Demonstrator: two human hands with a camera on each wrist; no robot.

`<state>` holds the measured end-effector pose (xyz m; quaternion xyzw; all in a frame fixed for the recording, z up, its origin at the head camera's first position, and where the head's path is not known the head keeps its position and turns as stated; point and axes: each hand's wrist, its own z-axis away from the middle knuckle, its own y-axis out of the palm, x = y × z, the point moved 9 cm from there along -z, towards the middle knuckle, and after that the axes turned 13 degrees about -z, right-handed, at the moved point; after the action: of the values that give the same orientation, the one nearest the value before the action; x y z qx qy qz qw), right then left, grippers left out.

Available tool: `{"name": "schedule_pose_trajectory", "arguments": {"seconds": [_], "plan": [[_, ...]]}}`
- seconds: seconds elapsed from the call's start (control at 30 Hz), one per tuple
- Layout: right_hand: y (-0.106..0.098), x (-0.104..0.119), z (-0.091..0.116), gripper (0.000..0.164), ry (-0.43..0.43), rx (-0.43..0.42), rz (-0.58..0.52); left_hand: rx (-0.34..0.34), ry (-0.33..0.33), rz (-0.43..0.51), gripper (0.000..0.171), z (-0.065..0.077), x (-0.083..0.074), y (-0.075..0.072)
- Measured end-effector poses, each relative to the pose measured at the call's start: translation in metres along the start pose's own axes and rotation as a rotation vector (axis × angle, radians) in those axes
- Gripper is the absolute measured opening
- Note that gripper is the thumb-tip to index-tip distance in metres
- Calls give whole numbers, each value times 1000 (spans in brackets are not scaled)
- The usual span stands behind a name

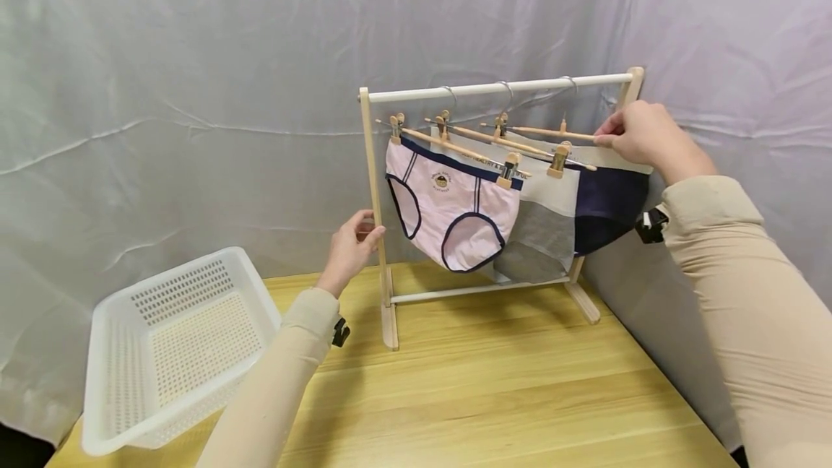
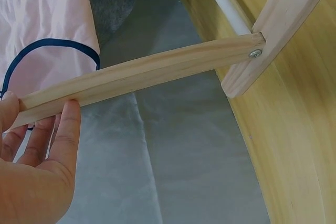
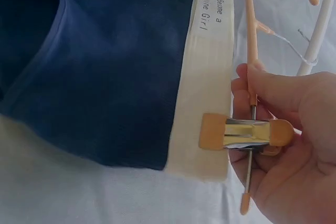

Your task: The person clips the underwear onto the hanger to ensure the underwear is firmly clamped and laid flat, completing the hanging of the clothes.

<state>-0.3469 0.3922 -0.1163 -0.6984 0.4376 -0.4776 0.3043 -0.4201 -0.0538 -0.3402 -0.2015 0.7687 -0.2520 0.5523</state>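
Observation:
My right hand (image 1: 640, 136) pinches the right end of the rearmost clip hanger (image 1: 549, 133). From this hanger hang navy underpants (image 1: 611, 201) with a cream waistband. In the right wrist view, a metal-and-orange clip (image 3: 244, 134) bites the waistband right beside my fingers. My left hand (image 1: 347, 251) holds the left post (image 1: 373, 165) of a small wooden drying rack, thumb on one side and fingers on the other. Nearest that post hang pink underpants (image 1: 438, 219) with navy trim; white-and-grey underpants (image 1: 542, 226) hang in the middle, partly covered by the pink pair.
The rack's white top rail (image 1: 481, 91) carries several hanger hooks. On the left of the wooden table (image 1: 494, 388) stands a white perforated plastic basket (image 1: 175, 414). Grey cloth (image 1: 195, 128) hangs behind and to the right, close to the rack's right end.

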Motion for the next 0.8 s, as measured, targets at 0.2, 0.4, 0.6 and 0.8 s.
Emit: {"name": "schedule_pose_trajectory", "arguments": {"seconds": [0.2, 0.4, 0.6, 0.8], "plan": [[6, -1, -1, 30, 20, 20, -5, -7, -1, 6, 48, 1, 1, -1], [12, -1, -2, 33, 24, 21, -25, -6, -8, 9, 47, 1, 3, -3], [12, 3, 5, 34, -33, -39, -26, -8, 7, -6, 44, 3, 0, -3], [1, 12, 30, 42, -61, -181, -40, -12, 39, -85, 41, 10, -8, -10]]}}
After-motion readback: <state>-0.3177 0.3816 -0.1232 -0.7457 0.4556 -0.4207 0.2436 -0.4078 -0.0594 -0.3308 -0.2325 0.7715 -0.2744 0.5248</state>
